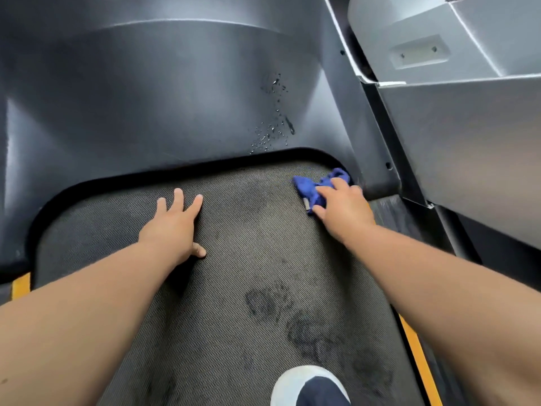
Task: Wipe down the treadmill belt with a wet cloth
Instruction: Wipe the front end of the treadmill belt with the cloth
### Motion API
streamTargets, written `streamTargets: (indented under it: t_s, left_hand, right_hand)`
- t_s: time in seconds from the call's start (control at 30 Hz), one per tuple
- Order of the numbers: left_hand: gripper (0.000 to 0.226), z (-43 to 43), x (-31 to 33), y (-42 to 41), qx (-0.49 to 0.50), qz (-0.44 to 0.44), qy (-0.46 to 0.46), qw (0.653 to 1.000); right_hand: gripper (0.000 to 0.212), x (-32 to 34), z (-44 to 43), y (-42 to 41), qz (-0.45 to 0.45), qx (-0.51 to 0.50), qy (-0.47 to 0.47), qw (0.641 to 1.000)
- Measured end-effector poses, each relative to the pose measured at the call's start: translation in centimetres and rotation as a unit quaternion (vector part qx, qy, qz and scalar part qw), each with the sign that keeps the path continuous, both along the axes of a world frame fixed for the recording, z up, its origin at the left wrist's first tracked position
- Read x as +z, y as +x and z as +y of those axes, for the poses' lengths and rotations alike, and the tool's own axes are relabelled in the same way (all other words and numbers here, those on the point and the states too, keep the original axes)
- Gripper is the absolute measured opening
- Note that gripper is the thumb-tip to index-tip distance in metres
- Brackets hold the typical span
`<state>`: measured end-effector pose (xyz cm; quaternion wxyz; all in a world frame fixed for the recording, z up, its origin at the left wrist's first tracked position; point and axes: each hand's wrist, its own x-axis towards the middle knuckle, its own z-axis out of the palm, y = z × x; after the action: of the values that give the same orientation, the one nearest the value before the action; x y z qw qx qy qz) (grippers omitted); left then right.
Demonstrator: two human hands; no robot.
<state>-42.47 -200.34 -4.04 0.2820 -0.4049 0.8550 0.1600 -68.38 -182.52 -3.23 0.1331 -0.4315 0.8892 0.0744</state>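
Head view: left hand (172,227) flat on treadmill belt (248,259), fingers (178,197) straight and spread, holding nothing. Right hand (344,208) grips crumpled blue cloth (306,186), fingers curled over it, pressing it onto belt's far right corner beside dark motor cover (175,98). Water droplets (272,133) on cover. Damp patches (268,303) on near belt. Shoe (310,388) at bottom edge.

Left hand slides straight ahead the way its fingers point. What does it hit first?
The left hand lies flat on the belt; ahead is bare belt, then likely the black rim of the front cover.
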Motion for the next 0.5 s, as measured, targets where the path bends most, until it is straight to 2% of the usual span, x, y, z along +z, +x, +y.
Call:
streamTargets:
  t_s: [0.1,0.2,0.27,0.3,0.4,0.43,0.5]
  left_hand:
    - [0.124,0.3,0.4,-0.1,0.007,-0.012,0.005,1.0]
    - [0.123,0.6,1.0,-0.8,0.016,-0.028,0.011,0.999]
    - [0.122,0.9,1.1,-1.3,0.02,-0.033,0.016,0.999]
    - [0.121,1.1,1.1,-1.6,0.014,-0.035,0.022,0.999]
    - [0.121,2.6,0.9,-2.4,-0.045,-0.031,0.064,0.996]
    - [0.12,3.0,0.9,-2.5,-0.062,-0.03,0.076,0.995]
    - [0.119,3.5,0.9,-2.7,-0.072,-0.035,0.085,0.993]
  right_hand:
    - [0.035,0.9,0.4,-0.8,-0.037,-0.077,-0.01,0.996]
    - [0.025,1.8,0.3,0.5,-0.107,-0.011,-0.14,0.984]
    - [0.034,2.0,0.9,1.3,-0.181,0.034,-0.148,0.972]
    - [0.036,2.0,1.4,1.5,-0.18,0.048,-0.11,0.976]
    - [0.04,1.2,3.7,1.3,-0.027,0.024,-0.012,0.999]
    - [0.039,1.3,4.2,1.0,-0.005,-0.016,0.002,1.0]
    - [0.031,1.5,4.7,0.4,-0.029,-0.1,0.007,0.995]
